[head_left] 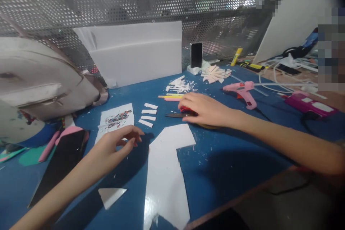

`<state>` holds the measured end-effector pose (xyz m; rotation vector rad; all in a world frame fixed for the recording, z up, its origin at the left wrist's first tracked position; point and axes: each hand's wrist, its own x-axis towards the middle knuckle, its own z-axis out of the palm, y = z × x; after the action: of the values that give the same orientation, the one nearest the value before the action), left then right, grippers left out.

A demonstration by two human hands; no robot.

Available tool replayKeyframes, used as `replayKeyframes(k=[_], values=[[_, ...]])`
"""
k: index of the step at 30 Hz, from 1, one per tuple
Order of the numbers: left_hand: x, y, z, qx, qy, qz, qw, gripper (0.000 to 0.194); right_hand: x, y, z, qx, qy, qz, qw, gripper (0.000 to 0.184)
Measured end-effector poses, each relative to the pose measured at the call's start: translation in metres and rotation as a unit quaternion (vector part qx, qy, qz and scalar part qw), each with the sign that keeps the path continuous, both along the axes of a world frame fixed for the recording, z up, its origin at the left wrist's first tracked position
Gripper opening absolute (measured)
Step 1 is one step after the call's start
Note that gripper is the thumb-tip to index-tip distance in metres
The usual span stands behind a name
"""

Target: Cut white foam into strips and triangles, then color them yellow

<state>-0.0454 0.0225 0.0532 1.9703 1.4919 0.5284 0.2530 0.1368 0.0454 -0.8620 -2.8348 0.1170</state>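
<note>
My right hand point(201, 109) rests over a pair of scissors point(174, 115), its fingers curled round the red handle. The dark blades point left, and most of the handle is hidden under the palm. Above the table, my left hand point(120, 142) hangs with loosely bent fingers apart and nothing in them. Between and below the hands lies a white cut board point(167, 172) with a notched right side. Several small white strips point(149, 112) are lined up beyond it. A folded white paper point(102, 124) with colourful bits lies behind my left hand.
Pencils point(172, 97), white scraps point(180, 85) and a propped phone point(196, 55) stand or lie farther back. At right are a pink glue gun point(244, 91) and a magenta device point(309, 104) with cables. A pale bag point(45, 82) and black slab point(61, 161) occupy the left.
</note>
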Motion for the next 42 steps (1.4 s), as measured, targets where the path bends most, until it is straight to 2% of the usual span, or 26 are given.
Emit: replayKeyframes(k=[2, 4, 6, 11, 14, 18, 21, 23, 25, 26, 28, 29, 30, 31, 35, 42], values=[[0.001, 0.002, -0.004, -0.027, -0.021, -0.004, 0.999, 0.025, -0.003, -0.017, 0.003, -0.081, 0.004, 0.062, 0.995, 0.049], [0.004, 0.005, -0.007, -0.048, -0.042, -0.004, 0.998, 0.026, -0.007, -0.030, 0.002, -0.113, -0.006, 0.107, 0.988, 0.059], [0.009, 0.009, -0.009, -0.065, -0.061, -0.004, 0.996, 0.027, -0.011, -0.035, -0.003, -0.122, -0.002, 0.125, 0.985, 0.060], [0.021, 0.021, -0.009, -0.092, -0.095, 0.005, 0.991, 0.030, -0.019, -0.027, -0.013, -0.168, 0.024, 0.129, 0.977, 0.059], [0.026, 0.025, -0.011, -0.107, -0.113, 0.022, 0.988, 0.031, -0.021, -0.028, -0.010, -0.162, 0.047, 0.137, 0.976, 0.063], [0.030, 0.024, -0.015, -0.166, -0.167, 0.030, 0.971, 0.026, -0.022, -0.033, 0.000, -0.114, 0.082, 0.167, 0.976, 0.066], [0.031, 0.019, -0.020, -0.192, -0.227, 0.070, 0.952, 0.032, -0.024, -0.031, 0.002, -0.108, 0.163, 0.160, 0.968, 0.070], [0.033, 0.013, -0.024, -0.195, -0.269, 0.105, 0.937, 0.034, -0.026, -0.028, -0.002, -0.168, 0.284, 0.093, 0.939, 0.077], [0.037, 0.005, -0.029, -0.201, -0.304, 0.134, 0.922, 0.035, -0.028, -0.027, -0.010, -0.311, 0.386, 0.016, 0.868, 0.077], [0.039, 0.001, -0.031, -0.207, -0.318, 0.144, 0.914, 0.036, -0.029, -0.027, -0.014, -0.407, 0.398, -0.005, 0.823, 0.072], [0.043, -0.007, -0.037, -0.225, -0.341, 0.157, 0.899, 0.038, -0.031, -0.032, -0.023, -0.580, 0.348, -0.009, 0.736, 0.062], [0.045, -0.010, -0.039, -0.235, -0.349, 0.160, 0.893, 0.039, -0.032, -0.035, -0.027, -0.635, 0.312, -0.002, 0.707, 0.059], [0.046, -0.013, -0.041, -0.245, -0.355, 0.163, 0.888, 0.040, -0.033, -0.038, -0.030, -0.666, 0.286, 0.008, 0.689, 0.058], [0.047, -0.015, -0.042, -0.254, -0.359, 0.164, 0.883, 0.040, -0.034, -0.041, -0.033, -0.678, 0.276, 0.016, 0.682, 0.059], [0.047, -0.018, -0.039, -0.285, -0.375, 0.153, 0.869, 0.038, -0.038, -0.048, -0.039, -0.660, 0.280, 0.022, 0.697, 0.069], [0.045, -0.018, -0.028, -0.331, -0.399, 0.127, 0.846, 0.036, -0.040, -0.048, -0.041, -0.658, 0.283, 0.031, 0.697, 0.064]])
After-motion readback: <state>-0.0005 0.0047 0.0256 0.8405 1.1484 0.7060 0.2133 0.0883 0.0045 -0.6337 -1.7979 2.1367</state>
